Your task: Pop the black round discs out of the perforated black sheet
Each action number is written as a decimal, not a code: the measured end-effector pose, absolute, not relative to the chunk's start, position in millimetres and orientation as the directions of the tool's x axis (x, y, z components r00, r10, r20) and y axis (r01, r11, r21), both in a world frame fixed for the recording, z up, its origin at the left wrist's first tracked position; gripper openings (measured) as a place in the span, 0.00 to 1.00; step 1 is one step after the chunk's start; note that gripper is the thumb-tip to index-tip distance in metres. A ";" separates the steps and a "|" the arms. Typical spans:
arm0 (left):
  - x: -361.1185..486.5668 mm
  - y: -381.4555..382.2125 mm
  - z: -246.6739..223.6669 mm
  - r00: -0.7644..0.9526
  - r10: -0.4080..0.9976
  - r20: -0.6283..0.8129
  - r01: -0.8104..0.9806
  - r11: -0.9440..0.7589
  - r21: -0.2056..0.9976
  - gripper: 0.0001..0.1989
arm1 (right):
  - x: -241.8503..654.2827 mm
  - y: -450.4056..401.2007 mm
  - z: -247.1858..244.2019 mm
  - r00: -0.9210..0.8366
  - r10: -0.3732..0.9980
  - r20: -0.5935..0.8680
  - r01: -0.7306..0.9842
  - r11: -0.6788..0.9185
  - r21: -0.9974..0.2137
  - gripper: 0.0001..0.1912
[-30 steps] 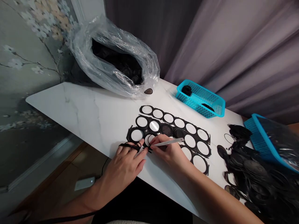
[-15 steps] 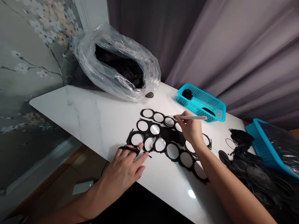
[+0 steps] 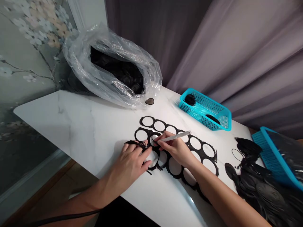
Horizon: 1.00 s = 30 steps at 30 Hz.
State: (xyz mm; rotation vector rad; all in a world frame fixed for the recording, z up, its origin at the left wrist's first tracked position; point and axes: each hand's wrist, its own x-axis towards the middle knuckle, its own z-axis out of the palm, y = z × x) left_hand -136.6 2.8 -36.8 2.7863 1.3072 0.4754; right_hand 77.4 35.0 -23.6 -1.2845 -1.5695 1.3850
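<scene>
A flat black sheet with rows of round holes [image 3: 202,147] lies on the white marbled table [image 3: 78,126]. My left hand [image 3: 133,159] rests palm down on its left end, fingers stretched out, with several thin black rings [image 3: 132,143] looped around them. Between the thumb and fingers of my right hand [image 3: 176,148] is a slim pale stick-like tool [image 3: 181,135]. Its tip end is hidden by my fingers, at a hole in the sheet's second row. A thin dark ring seems to lie at that hole, close to my left fingertips.
A clear plastic bag [image 3: 78,60] of black pieces stands at the back left. A turquoise basket [image 3: 205,104] holds black bundles. Another turquoise basket [image 3: 261,145] stands at right, beside a heap of black round pieces [image 3: 262,189]. A small dark drop-shaped piece [image 3: 149,101] lies near the bag.
My right hand has moved left and nearer, from the far row to the second row, close to my left hand. The camera view has shifted slightly. The tool stays in my right hand.
</scene>
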 end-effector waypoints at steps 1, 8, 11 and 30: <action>-137.0 2.2 -37.5 0.603 0.752 0.265 0.746 -0.650 0.146 0.17 | 78.9 34.4 -23.4 -0.314 0.941 -0.130 0.228 -0.059 -0.972 0.09; -136.5 3.3 -42.9 0.600 0.737 0.311 0.736 -0.661 0.145 0.16 | 79.9 31.9 -27.4 -0.344 0.933 -0.108 0.337 0.015 -0.941 0.08; -136.4 4.1 -44.0 0.603 0.741 0.295 0.736 -0.660 0.152 0.17 | 77.7 31.5 -30.1 -0.326 0.940 -0.103 0.380 0.031 -0.925 0.08; -133.4 2.0 -44.1 0.579 0.748 0.324 0.751 -0.644 0.145 0.15 | 131.7 84.9 -17.6 0.087 0.911 0.403 0.850 0.143 -0.507 0.08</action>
